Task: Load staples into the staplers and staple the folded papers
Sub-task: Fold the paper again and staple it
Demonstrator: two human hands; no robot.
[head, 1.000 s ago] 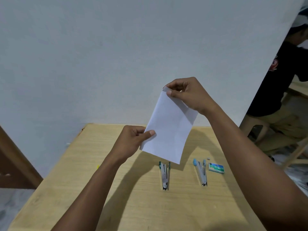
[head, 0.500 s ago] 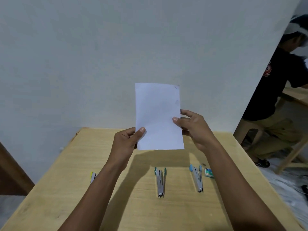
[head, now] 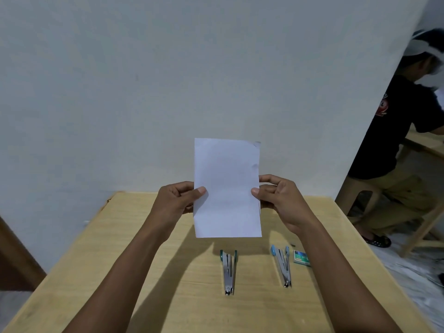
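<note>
Folded paper point(head: 227, 188) held upright in both hands, above the green stapler point(head: 228, 270).

The left hand point(head: 176, 200) and right hand point(head: 280, 200) each close their grip on a side edge of the sheet, thumb in front and fingers curled behind, so it hangs clear of the counter point(head: 120, 236) above and just beyond the green stapler. That stapler lies flat and looks hinged open; the blue stapler point(head: 282, 265) lies to its right, with the staple box point(head: 301, 257) further right again. A small mark at the sheet's top right corner is too small to read. This looks like checking or squaring the paper before stapling. Next, one hand probably has to let go and pick up a stapler, once it is loaded.
</note>
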